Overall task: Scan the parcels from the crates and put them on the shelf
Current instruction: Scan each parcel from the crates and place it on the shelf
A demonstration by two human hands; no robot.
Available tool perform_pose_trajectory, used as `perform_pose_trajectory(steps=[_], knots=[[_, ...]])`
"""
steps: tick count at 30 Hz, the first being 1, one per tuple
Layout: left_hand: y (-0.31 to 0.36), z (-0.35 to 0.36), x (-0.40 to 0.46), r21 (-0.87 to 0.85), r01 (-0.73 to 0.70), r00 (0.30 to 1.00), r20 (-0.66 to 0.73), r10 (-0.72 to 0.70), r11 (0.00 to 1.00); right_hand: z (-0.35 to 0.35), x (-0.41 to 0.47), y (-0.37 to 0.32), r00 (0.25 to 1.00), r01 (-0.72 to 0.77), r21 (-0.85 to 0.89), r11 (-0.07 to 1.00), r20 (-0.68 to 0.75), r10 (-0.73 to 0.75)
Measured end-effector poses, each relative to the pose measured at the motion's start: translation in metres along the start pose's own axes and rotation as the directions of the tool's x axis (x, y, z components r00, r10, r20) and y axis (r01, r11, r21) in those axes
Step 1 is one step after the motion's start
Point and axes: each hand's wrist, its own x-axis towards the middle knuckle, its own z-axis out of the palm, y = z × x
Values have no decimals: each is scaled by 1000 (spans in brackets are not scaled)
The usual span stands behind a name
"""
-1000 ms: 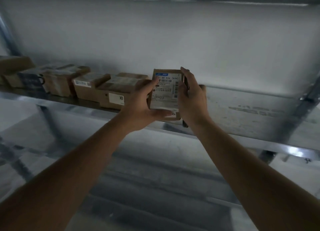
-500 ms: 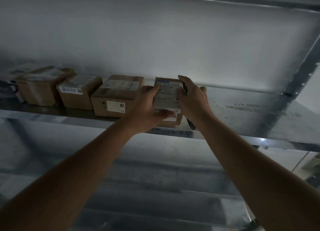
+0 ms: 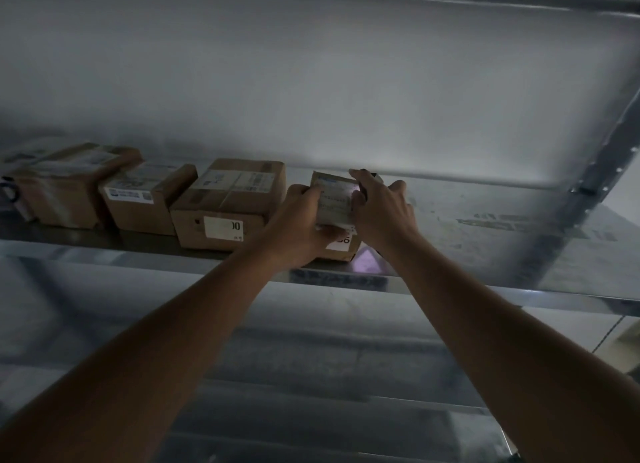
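Cardboard and labelled, the parcel has come down from its upright hold a second ago and now sits on the shelf, last in the row beside the box. Your left hand still grips it; your right hand, fingers spread, clasps a dark scanner. Placement looks nearly done.

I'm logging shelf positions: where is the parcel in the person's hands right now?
In the head view the small parcel sits on the metal shelf at the right end of the row, beside the larger box, between left hand and right hand.
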Motion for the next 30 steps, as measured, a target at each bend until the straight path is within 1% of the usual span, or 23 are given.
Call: perform_pose_trajectory(steps=[2,3,6,8,14,18,25,27,30], knots=[[3,0,6,86,-9,999,-41,13,996,0,7,4,1000,-3,-22,1000,-4,3],[3,0,9,121,-9,999,-39,14,993,1,9,5,1000,-6,-27,1000,-3,6],[5,-1,12,177,13,1000,-12,-11,984,4,17,7,1000,0,-29,1000,3,0],[8,0,12,202,22,1000,-17,-18,979,5,21,8,1000,9,-34,999,4,-9],[11,-2,12,262,45,999,-33,-38,964,12,30,9,999,40,-38,998,32,-39],[15,-6,9,312,84,996,-34,-77,946,15,33,6,997,55,-45,997,65,-52],[22,-17,6,338,147,986,20,-163,929,19,30,-5,995,67,-36,997,80,-64],[24,-21,5,334,140,987,27,-158,932,15,28,-6,996,66,-18,998,66,-64],[26,-29,4,331,84,996,2,-89,940,6,23,-8,998,61,8,998,28,-61]])
